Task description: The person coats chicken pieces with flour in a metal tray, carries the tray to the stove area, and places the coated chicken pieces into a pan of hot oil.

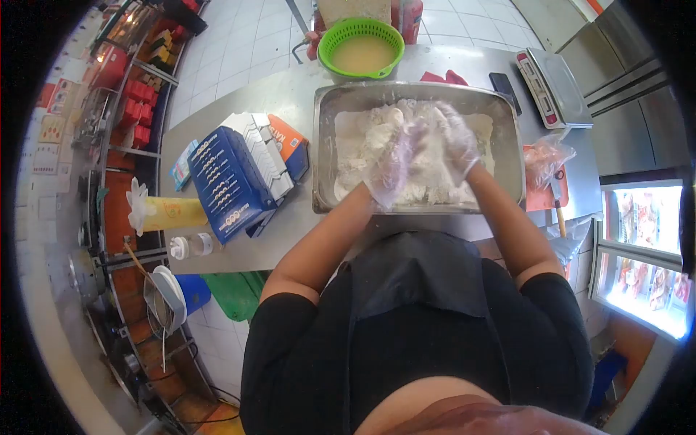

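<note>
A deep steel pan (324,148) stands on the table in front of me, with white flour (355,156) spread over its bottom. Flour-coated lumps (380,134) lie among the powder; what they are under the coating is not visible. My left hand (403,154), in a clear plastic glove, is over the middle of the pan. Just to its right, my right hand (458,141) wears the same kind of glove and is smeared by motion. Both hands are dusted with flour. Their fingers are blurred, and I cannot make out whether anything is between them.
Behind the pan is a green colander (360,29) in a bowl of cloudy liquid. Blue boxes (228,185), a yellow container (174,212) and a jar (192,246) stand left. A scale (562,87), phone (504,93), plastic bag (547,161) and knife (557,190) are right.
</note>
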